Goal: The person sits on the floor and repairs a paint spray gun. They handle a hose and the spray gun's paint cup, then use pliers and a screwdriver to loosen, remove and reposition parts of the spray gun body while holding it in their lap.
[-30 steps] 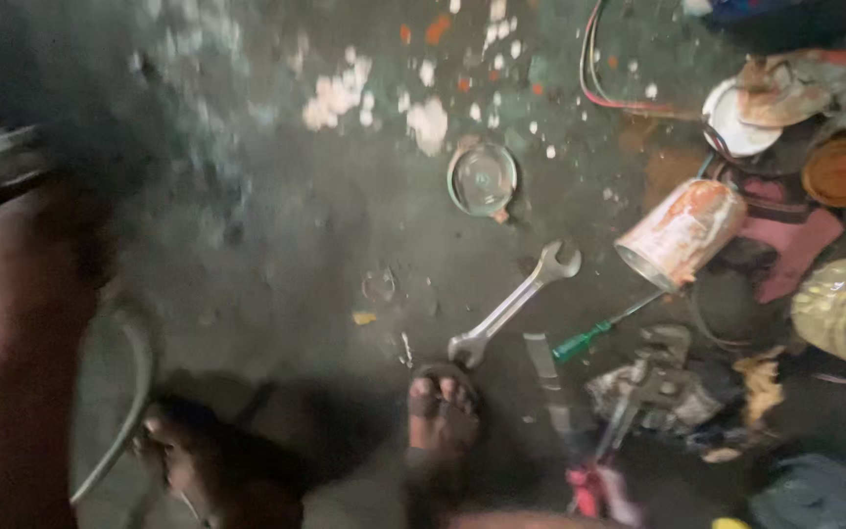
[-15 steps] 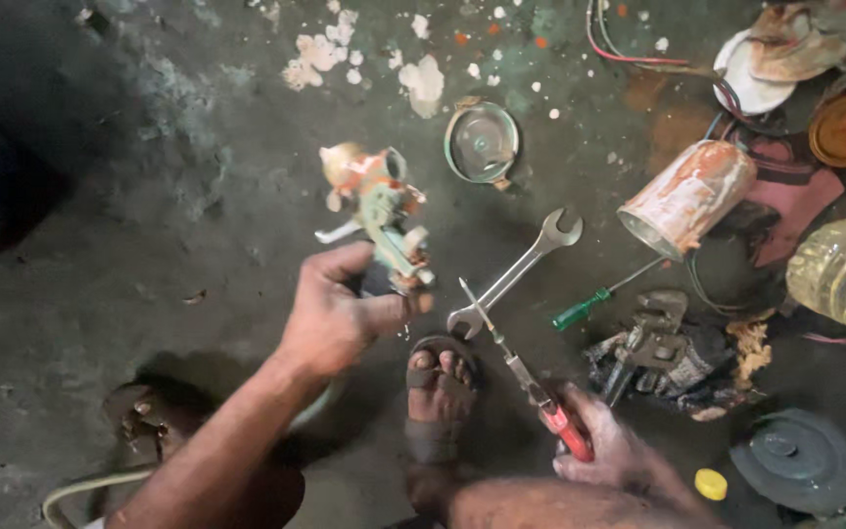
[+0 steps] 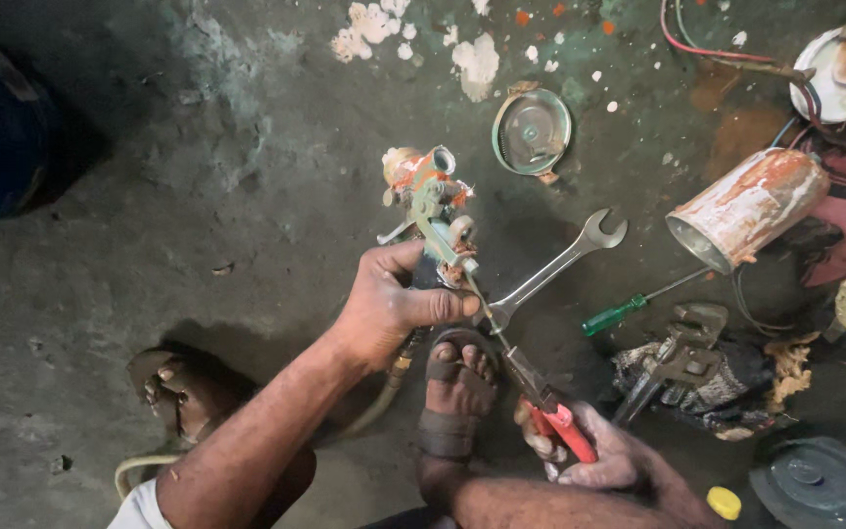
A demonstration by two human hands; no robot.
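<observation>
Shifted slightly: spray gun [image 3: 430, 211] raised nearer mid-view than half a second ago, pliers [image 3: 540, 392] brought up to its lower fitting. Gun held above floor [image 3: 198, 196], just over sandalled foot [image 3: 454, 397]. Likely rigid metal, fairly heavy, paint-crusted, possibly slick; best gripped at handle. Left hand [image 3: 389, 309] fingers clamped round handle. Right hand [image 3: 594, 456] fingers closed on red pliers grips. Wrench [image 3: 555, 269] lying beside.
</observation>
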